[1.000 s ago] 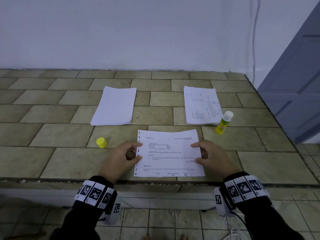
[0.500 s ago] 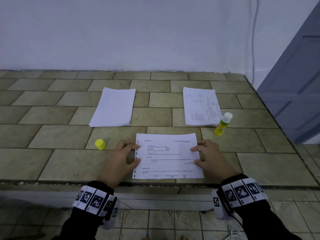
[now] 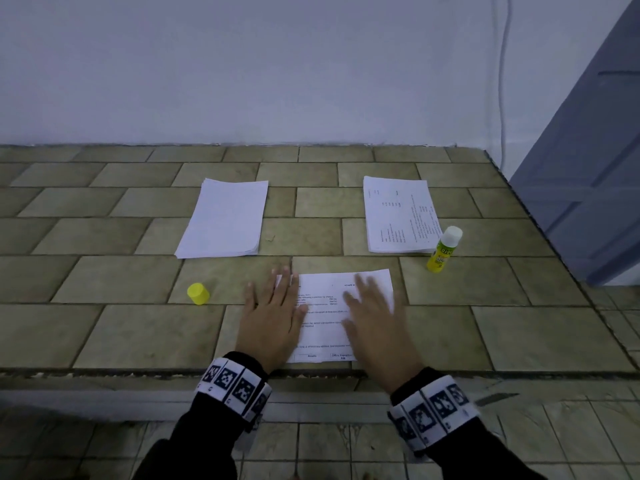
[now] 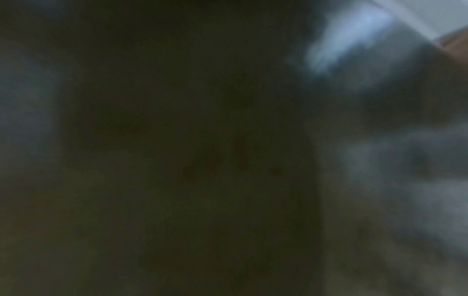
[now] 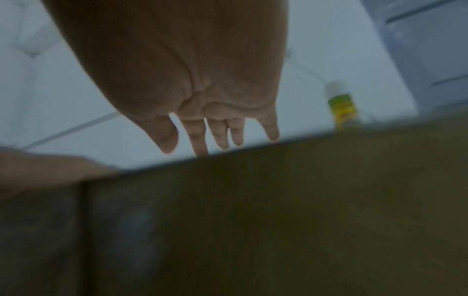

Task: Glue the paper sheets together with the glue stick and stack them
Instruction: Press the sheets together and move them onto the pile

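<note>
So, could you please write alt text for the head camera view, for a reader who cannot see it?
Both hands, left hand and right hand, lie flat with straight fingers on a printed sheet at the near edge of a tiled counter. Behind are a blank paper stack, a printed stack, an uncapped glue stick standing upright and its yellow cap.

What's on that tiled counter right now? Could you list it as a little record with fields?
surface: tiled counter
near sheet: printed sheet at the front edge
left hand: flat, fingers straight, on the sheet's left side
right hand: flat on the sheet's right side, blurred
blank stack: back left
printed stack: back right
glue stick: upright, uncapped, beside the printed stack
yellow cap: left of the hands, apart from the stick
</note>
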Motion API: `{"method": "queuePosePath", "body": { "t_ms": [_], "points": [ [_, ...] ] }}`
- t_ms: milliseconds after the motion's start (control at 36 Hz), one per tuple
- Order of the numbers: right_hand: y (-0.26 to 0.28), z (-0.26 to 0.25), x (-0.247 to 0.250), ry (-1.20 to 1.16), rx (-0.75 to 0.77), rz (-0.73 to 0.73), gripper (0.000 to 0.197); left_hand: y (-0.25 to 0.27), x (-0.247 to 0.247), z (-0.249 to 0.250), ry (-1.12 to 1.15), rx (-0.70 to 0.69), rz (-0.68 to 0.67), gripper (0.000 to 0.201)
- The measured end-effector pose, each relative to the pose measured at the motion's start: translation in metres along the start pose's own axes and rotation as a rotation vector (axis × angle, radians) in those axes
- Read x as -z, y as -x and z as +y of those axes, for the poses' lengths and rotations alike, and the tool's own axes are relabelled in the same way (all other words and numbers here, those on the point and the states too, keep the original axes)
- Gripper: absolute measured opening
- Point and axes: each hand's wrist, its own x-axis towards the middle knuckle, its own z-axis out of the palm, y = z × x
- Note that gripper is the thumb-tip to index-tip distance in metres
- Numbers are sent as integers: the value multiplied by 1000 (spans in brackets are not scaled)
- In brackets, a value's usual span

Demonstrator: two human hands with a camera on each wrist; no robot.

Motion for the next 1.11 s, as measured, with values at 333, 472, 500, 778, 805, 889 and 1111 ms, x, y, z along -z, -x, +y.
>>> {"method": "queuePosePath", "body": {
  "t_ms": [333, 472, 500, 778, 805, 889, 1111],
  "points": [
    [-20, -4, -35, 1, 128, -121, 76, -1, -2, -2, -49, -27, 39, 62],
    [-20, 46, -25, -14, -79, -80, 85, 0, -1, -2, -25, -8, 26, 64],
    [-19, 51, -22, 1, -97, -85, 86, 0, 0, -2, -20, -7, 25, 64],
    [-16, 0, -26, 3, 41, 79, 66, -1, -3, -2, -43, -35, 41, 62],
    [-16, -10, -30, 2, 89, 71, 65, -1, -3, -2, -51, -37, 43, 62],
    [-19, -26, -40, -7, 168, -19, 64, -2, -4, -4, -68, -51, 45, 64],
    [-21, 27, -35, -24, 30, -32, 88, -2, -6, -6, -27, -56, 48, 68]
  ]
}}
